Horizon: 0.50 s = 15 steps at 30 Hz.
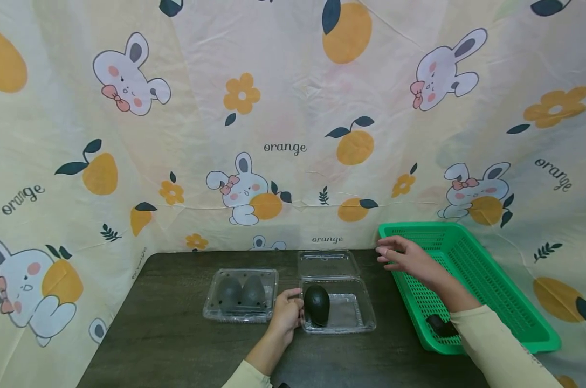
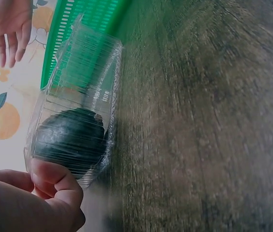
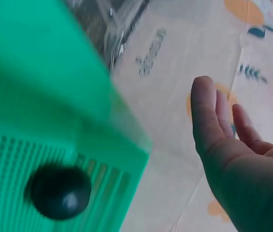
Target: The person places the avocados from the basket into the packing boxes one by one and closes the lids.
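My left hand (image 1: 287, 312) pinches the left rim of a clear plastic clamshell box (image 1: 352, 312), its thumb and fingers on the edge in the left wrist view. The lid (image 1: 328, 264) is folded back toward the wall. Inside the box's left half lies one dark green avocado (image 1: 317, 305), also seen through the ribbed side in the left wrist view. My right hand (image 1: 405, 257) is raised at the far left corner of a green plastic basket (image 1: 404, 293), fingers loosely extended and holding nothing. A dark avocado (image 3: 61, 192) lies in the basket, partly behind my right forearm in the head view.
Left of the open box stands a closed clear box (image 1: 241, 318) with two dark avocados (image 1: 253, 292) under its lid. All this is on a dark wood-grain table (image 1: 166, 323). A cloth printed with rabbits and oranges (image 1: 293, 108) hangs behind the table.
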Available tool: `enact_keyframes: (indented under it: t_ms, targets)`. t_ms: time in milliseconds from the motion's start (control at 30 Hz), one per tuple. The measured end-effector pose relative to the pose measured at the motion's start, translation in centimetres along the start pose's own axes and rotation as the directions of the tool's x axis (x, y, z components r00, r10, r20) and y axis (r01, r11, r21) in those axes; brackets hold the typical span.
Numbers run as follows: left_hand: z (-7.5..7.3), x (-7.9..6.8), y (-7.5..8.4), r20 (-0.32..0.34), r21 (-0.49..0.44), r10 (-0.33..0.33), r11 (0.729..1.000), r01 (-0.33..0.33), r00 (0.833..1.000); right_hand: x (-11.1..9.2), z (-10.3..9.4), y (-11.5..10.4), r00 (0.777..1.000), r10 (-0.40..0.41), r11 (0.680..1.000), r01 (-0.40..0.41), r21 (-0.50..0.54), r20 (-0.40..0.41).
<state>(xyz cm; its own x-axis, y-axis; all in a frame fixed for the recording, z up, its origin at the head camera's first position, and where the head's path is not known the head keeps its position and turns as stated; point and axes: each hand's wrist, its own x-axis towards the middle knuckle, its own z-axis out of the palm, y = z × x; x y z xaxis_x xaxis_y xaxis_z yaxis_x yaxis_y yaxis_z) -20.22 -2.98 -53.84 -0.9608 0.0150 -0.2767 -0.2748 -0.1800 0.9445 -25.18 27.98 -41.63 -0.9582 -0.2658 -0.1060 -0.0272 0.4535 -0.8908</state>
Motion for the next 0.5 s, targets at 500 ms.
enact_keyframes:
  t_ms: [500]
  targets:
    - [-0.2, 0.1, -0.1, 0.006, -0.002, -0.015, 1.000, 0.015, 1.000, 0.7, -5.9, 4.2, 0.997, 0.018, 0.999, -0.014, 0.043, -0.078]
